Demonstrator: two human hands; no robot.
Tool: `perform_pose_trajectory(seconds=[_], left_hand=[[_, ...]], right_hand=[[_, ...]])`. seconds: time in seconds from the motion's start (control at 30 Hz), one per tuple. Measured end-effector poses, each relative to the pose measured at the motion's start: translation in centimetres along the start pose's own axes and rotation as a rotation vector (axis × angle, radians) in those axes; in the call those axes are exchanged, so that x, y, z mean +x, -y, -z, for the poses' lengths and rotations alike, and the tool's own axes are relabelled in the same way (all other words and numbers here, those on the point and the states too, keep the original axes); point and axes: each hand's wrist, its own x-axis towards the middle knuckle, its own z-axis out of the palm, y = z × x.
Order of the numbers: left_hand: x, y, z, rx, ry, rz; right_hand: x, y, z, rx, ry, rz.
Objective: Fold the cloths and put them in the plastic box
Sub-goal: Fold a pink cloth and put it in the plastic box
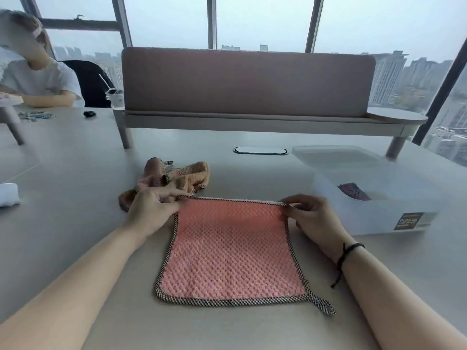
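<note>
A pink waffle-textured cloth (231, 251) with a black-and-white checked border lies flat on the table in front of me, a hanging loop at its near right corner. My left hand (151, 210) pinches its far left corner. My right hand (312, 217) pinches its far right corner. Behind my left hand sits a crumpled pile of orange and pink cloths (177, 179). The clear plastic box (379, 215) stands to the right, with a dark folded cloth (353, 192) inside it.
The box's clear lid (333, 154) lies behind the box. A padded desk divider on legs (247, 82) crosses the back of the table. A white object (8, 194) lies at the left edge. Another person (38, 79) sits at the far left.
</note>
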Motion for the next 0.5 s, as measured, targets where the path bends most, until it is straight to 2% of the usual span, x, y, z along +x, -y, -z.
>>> perform_pose_trajectory(seconds=[0.13, 0.27, 0.4, 0.5], left_hand=[[-1.1, -0.9, 1.3, -0.047, 0.216, 0.057], [-1.7, -1.4, 2.2, -0.056, 0.374, 0.009], [-1.9, -1.4, 2.3, -0.131, 0.4, -0.037], [-1.8, -1.6, 2.1, -0.117, 0.414, -0.031]], right_hand=[[-1.2, 0.4, 0.4, -0.11, 0.066, 0.027], [-1.9, 0.2, 0.6, -0.083, 0.053, 0.008], [-1.7, -0.3, 0.5, -0.349, 0.011, 0.062], [-1.5, -0.6, 0.5, -0.399, 0.008, 0.085]])
